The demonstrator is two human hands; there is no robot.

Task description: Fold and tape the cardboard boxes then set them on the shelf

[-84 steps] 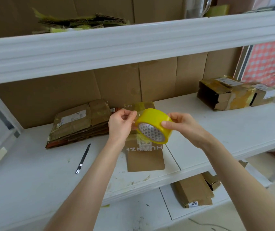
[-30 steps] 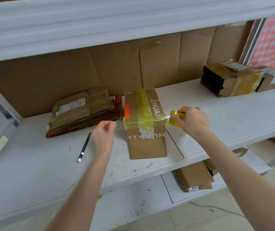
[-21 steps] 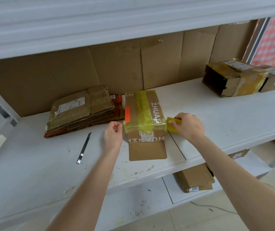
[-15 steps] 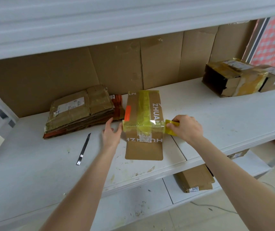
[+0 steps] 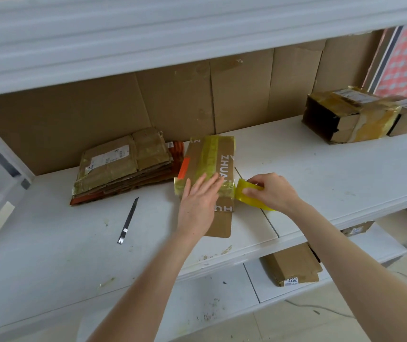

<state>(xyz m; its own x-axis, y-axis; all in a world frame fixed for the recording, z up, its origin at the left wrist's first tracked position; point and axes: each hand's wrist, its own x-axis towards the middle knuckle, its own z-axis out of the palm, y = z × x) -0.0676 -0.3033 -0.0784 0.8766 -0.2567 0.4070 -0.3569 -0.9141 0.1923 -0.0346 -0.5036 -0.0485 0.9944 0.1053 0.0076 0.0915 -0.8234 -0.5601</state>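
Even, soft daylight; faint shadows. Glare on yellow tape beneath left hand [image 5: 198, 202]. Wide-angle bending at edges; slight softness.

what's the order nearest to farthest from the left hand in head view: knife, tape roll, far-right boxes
1. tape roll, just right of the left hand
2. knife, on the shelf to its left
3. boxes, far right, at the back
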